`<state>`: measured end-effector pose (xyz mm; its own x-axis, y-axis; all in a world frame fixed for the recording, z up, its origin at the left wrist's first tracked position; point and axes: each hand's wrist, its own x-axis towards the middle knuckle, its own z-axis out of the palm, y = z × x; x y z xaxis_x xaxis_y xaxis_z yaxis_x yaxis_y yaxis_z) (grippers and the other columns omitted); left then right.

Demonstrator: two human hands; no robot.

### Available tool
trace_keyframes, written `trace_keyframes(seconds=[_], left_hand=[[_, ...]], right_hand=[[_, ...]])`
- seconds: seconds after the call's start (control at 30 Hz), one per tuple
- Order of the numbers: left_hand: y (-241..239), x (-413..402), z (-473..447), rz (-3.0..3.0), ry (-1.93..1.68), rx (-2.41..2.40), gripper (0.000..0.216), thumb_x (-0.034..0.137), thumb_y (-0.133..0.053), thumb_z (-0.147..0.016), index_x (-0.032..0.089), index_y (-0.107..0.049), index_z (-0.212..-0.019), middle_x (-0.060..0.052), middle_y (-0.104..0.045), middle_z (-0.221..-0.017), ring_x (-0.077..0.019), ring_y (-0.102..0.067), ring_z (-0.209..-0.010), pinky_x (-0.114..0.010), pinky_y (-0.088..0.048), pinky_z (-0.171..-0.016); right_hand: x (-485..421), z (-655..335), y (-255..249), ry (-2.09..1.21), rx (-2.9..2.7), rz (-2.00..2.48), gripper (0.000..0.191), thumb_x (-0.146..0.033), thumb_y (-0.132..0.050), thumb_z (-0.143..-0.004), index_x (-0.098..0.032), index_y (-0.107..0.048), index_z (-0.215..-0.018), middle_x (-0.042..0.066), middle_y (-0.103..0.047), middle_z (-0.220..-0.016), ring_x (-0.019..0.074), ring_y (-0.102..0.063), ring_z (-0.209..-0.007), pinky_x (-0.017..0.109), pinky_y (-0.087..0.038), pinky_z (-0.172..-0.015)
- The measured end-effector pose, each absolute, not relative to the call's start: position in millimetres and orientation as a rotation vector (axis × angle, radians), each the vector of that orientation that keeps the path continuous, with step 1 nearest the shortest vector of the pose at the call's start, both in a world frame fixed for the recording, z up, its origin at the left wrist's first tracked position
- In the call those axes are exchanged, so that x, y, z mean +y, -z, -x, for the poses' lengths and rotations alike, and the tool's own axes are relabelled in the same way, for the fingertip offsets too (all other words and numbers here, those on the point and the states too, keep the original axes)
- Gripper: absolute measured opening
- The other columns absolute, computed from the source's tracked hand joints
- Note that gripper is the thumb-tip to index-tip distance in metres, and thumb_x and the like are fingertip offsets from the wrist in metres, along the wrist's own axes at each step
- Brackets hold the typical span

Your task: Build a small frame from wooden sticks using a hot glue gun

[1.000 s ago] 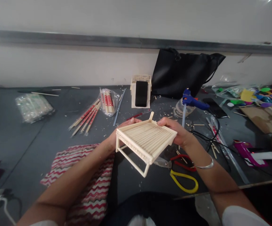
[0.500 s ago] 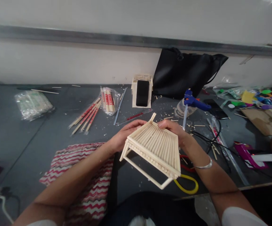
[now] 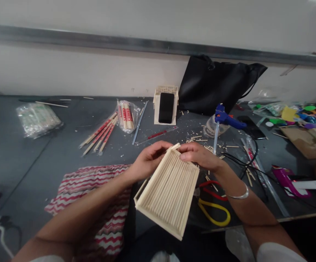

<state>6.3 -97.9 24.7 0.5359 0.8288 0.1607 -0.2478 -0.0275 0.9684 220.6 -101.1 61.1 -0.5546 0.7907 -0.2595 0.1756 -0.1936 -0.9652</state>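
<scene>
Above the dark table [image 3: 24, 153], in head view: stick-built tray [image 3: 169, 191] tilted steeply, far edge pinched by left hand [image 3: 149, 160] and right hand [image 3: 198, 156], both closed on it. Near edge free. Scissors [image 3: 214, 209] just right; striped cloth [image 3: 98, 196] left.

Pale wooden stick panel [image 3: 169, 189], slats side by side within a frame, tilted steeply, held above the worktop [image 3: 65, 145].
</scene>
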Motion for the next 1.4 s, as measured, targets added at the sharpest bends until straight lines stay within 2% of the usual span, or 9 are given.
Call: trace_keyframes(seconds=[0.17,0.3,0.57,0.8,1.0,1.17,1.3,1.4], left_hand=[[-25.7,-97.4,-4.5,-1.466,-0.963,0.573,0.028,0.044,-0.076,-0.09,0.02,-0.074,-0.104,-0.004,-0.074,-0.099,-0.0158,-0.068,-0.089,-0.027,-0.054,-0.08],[-25.5,-96.7,-2.3,-1.513,-0.965,0.557,0.031,0.046,-0.072,-0.093,0.019,-0.074,-0.108,-0.007,-0.076,-0.104,-0.0169,-0.07,-0.09,-0.028,-0.056,-0.082],[-27.5,-96.0,1.2,-1.609,-1.015,0.457,0.023,0.036,-0.068,-0.098,0.019,-0.076,-0.111,-0.006,-0.076,-0.103,-0.0152,-0.07,-0.093,-0.026,-0.055,-0.085],[-30.4,-96.2,3.8,-1.613,-0.981,0.407,0.023,0.024,-0.065,-0.097,0.023,-0.078,-0.116,-0.005,-0.071,-0.099,-0.0165,-0.067,-0.09,-0.029,-0.053,-0.082],[-34.7,-95.7,9.0,-1.72,-0.924,0.331,0.039,0.042,-0.067,-0.095,0.028,-0.072,-0.13,-0.01,-0.069,-0.119,-0.0264,-0.066,-0.112,-0.043,-0.054,-0.1],[-31.0,-97.3,7.4,-1.922,-1.022,0.374,0.045,0.039,-0.071,-0.094,0.029,-0.066,-0.138,-0.013,-0.062,-0.136,-0.0294,-0.058,-0.13,-0.051,-0.049,-0.112],[-24.5,-99.4,2.5,-2.012,-1.125,0.486,0.05,0.036,-0.07,-0.096,0.029,-0.059,-0.143,-0.013,-0.056,-0.142,-0.0289,-0.053,-0.137,-0.051,-0.046,-0.116],[-21.5,-100.6,-0.6,-2.019,-1.234,0.64,0.048,0.035,-0.07,-0.096,0.024,-0.057,-0.141,-0.015,-0.057,-0.139,-0.0272,-0.056,-0.133,-0.045,-0.052,-0.109]], right_hand=[[-100.5,-221.1,-57.6,-1.724,-1.69,1.099,0.026,-0.035,-0.065,-0.075,-0.018,-0.075,-0.091,0.002,-0.072,-0.088,0.0154,-0.062,-0.08,0.028,-0.049,-0.073],[-99.8,-222.3,-55.6,-1.602,-1.796,1.088,0.022,-0.036,-0.065,-0.077,-0.018,-0.072,-0.086,0.0,-0.067,-0.08,0.014,-0.058,-0.075,0.026,-0.045,-0.067],[-100.5,-221.9,-59.8,-1.421,-1.944,1.003,0.017,-0.034,-0.062,-0.082,-0.02,-0.06,-0.072,-0.007,-0.045,-0.063,0.0077,-0.038,-0.056,0.023,-0.033,-0.053],[-105.7,-223.4,-65.5,-1.219,-2.043,0.982,0.018,-0.033,-0.065,-0.085,-0.019,-0.063,-0.074,-0.006,-0.046,-0.064,0.0083,-0.042,-0.059,0.023,-0.034,-0.055],[-112.7,-225.2,-76.6,-0.993,-2.143,1.004,0.01,-0.027,-0.065,-0.084,-0.02,-0.065,-0.078,-0.006,-0.046,-0.065,0.009,-0.043,-0.059,0.024,-0.035,-0.055],[-119.4,-220.9,-79.5,-0.795,-2.167,1.026,0.008,-0.023,-0.062,-0.085,-0.021,-0.061,-0.076,-0.006,-0.043,-0.065,0.0094,-0.042,-0.058,0.024,-0.035,-0.055],[-122.0,-219.2,-78.2,-0.673,-2.173,1.064,0.009,-0.023,-0.061,-0.085,-0.02,-0.061,-0.077,-0.007,-0.043,-0.065,0.0091,-0.042,-0.057,0.024,-0.035,-0.055],[-122.0,-220.4,-77.9,-0.583,-2.179,1.102,0.009,-0.022,-0.061,-0.084,-0.02,-0.06,-0.075,-0.007,-0.043,-0.064,0.0089,-0.041,-0.057,0.024,-0.034,-0.054]])
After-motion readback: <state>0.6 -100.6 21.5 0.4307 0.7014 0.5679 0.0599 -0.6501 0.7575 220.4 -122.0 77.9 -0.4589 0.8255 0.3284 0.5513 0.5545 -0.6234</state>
